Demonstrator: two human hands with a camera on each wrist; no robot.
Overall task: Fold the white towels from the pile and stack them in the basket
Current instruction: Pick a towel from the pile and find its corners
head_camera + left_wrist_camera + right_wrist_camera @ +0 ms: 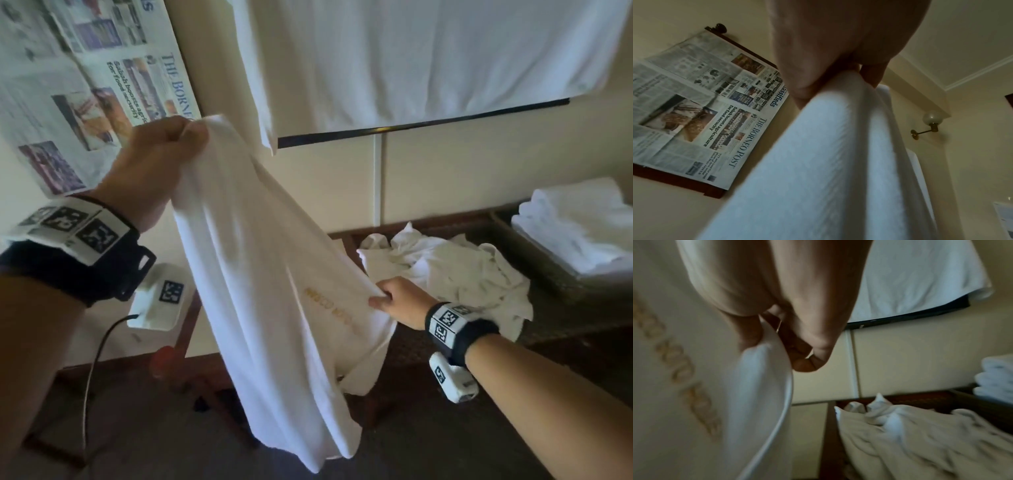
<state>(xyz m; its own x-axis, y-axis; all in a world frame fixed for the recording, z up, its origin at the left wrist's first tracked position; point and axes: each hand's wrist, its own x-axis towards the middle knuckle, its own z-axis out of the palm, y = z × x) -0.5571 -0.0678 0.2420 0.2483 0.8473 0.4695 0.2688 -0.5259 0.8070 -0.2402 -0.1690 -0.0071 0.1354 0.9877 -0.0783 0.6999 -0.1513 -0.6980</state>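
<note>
The basket (534,274), dark and woven, sits to the right of and beyond the right hand (399,301); it holds a stack (575,233) of folded white towels that rises above its rim, seen also in the right wrist view (995,378). Just beyond that same hand, between it and the basket, the pile (455,270) of unfolded towels lies crumpled on the dark woven top, its near edge touching or almost touching the wrist band; the right wrist view shows its peaks and folds (920,434) below and to the right of the fingers. The towel (274,274) being worked is off the pile and in the air, stretched on a slant between the two hands. The left hand (161,164), raised high, is closed in a fist round the top corner, with cloth bunched out past the knuckles; from the wrist (838,48) the thumb and fingers are seen clamping a fold of the towel (818,162). The right hand, lower and farther forward, pinches the towel's side edge between thumb and curled fingers (807,356), next to gold lettering (329,311) on the cloth. Below the right hand the towel's lower part hangs free and its bottom edge hangs over the dark floor (154,438). Left of the left hand a newspaper (85,85) hangs on the wall; above and beyond the right hand a white cloth (428,58) drapes over a dark rail (428,125).
</note>
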